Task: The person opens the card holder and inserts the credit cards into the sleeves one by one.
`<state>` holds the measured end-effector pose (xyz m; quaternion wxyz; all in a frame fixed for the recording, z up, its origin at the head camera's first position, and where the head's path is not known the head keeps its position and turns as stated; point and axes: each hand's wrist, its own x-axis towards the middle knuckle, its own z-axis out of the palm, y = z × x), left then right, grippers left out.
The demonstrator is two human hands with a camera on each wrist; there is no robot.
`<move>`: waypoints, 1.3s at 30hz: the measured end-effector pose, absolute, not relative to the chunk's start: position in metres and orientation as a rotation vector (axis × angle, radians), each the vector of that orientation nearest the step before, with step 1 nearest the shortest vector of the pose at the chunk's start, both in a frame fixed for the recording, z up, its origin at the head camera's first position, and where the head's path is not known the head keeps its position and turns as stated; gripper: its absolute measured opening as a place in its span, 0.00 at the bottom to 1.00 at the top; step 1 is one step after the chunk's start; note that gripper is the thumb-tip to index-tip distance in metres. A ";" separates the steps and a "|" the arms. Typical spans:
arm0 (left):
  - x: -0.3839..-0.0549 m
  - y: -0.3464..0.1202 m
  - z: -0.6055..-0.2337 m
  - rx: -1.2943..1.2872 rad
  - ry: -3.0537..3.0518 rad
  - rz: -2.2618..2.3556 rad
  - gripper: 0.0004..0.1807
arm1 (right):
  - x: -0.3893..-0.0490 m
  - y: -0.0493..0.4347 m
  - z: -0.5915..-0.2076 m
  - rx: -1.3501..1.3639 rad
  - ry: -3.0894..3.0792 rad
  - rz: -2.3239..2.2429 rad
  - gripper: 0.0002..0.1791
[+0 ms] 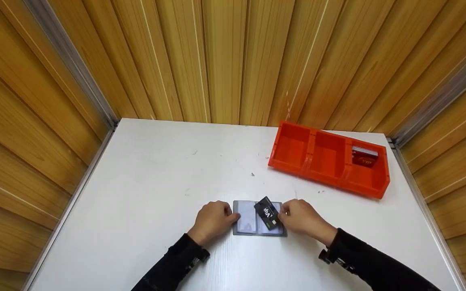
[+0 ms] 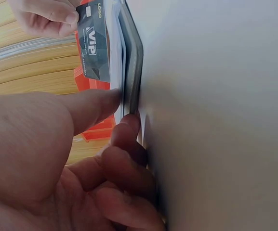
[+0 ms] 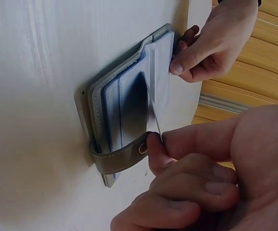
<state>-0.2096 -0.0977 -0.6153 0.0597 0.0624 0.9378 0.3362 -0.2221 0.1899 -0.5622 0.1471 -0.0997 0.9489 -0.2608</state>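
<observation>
An open grey card holder point(image 1: 246, 218) with clear plastic sleeves lies on the white table in the head view. My left hand point(image 1: 212, 220) pinches its left edge, thumb on the sleeves and fingers against the cover point(image 2: 135, 62). Between the thumb and forefinger of my right hand point(image 1: 303, 218) is a black card point(image 1: 267, 212) marked "VIP". The card is held tilted over the holder's right side, seen nearly edge-on in the right wrist view. A strap with a snap point(image 3: 122, 161) sticks out from the holder beside my right fingertips.
At the back right of the white table point(image 1: 156, 169) stands a red bin point(image 1: 326, 178) with three compartments. A stack of red cards point(image 1: 364, 157) leans in its right compartment. Wood-patterned walls point(image 1: 225, 60) with metal edge strips enclose the table on the back and sides.
</observation>
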 end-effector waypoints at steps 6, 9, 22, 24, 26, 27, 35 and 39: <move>-0.210 -0.098 -0.616 0.194 2.851 1.008 0.18 | -0.222 0.189 -0.561 -0.266 2.735 -0.763 0.12; -0.210 -0.098 -0.615 0.197 2.851 1.006 0.18 | -0.223 0.189 -0.562 -0.234 2.713 -0.775 0.12; -0.210 -0.097 -0.615 0.185 2.838 1.025 0.18 | -0.225 0.182 -0.562 -0.163 2.650 -0.821 0.12; -0.210 -0.097 -0.615 0.188 2.838 1.028 0.18 | -0.225 0.181 -0.563 -0.180 2.654 -0.819 0.12; -0.210 -0.097 -0.615 0.197 2.843 1.027 0.18 | -0.225 0.180 -0.563 -0.194 2.664 -0.811 0.12; -0.210 -0.097 -0.615 0.200 2.847 1.025 0.18 | -0.224 0.179 -0.563 -0.201 2.671 -0.805 0.11; -0.210 -0.097 -0.615 0.206 2.853 1.023 0.18 | -0.223 0.170 -0.560 -0.199 2.701 -0.760 0.08; -0.210 -0.096 -0.615 0.193 2.844 1.022 0.18 | -0.222 0.165 -0.560 -0.206 2.691 -0.767 0.09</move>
